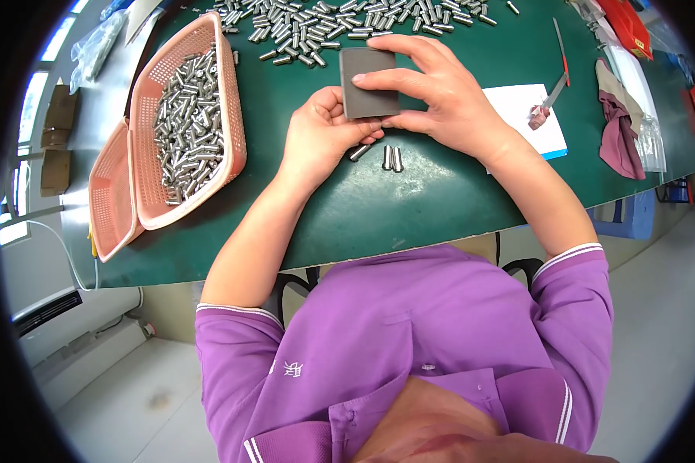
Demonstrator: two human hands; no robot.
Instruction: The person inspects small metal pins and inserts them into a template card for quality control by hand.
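A flat, dark grey rectangular block (369,89) is upright above the green table, gripped by my right hand (452,96), its fingers across the face and top edge. At the block's lower left, my left hand (324,127) is closed, fingers curled and thumb pointing along the bottom edge. Whatever lies in its fingers is hidden. Just below the hands, two short metal pins (393,158) with wider ends lie side by side. Another metal pin (358,153) rests by my left fingertips.
A pink plastic basket (235,116) full of metal pins stands at left, beside another pink basket (110,197). Loose pins (309,31) cover the table's far side. To the right are a white sheet (510,100), a knife-like tool (554,94) and a maroon cloth (619,135).
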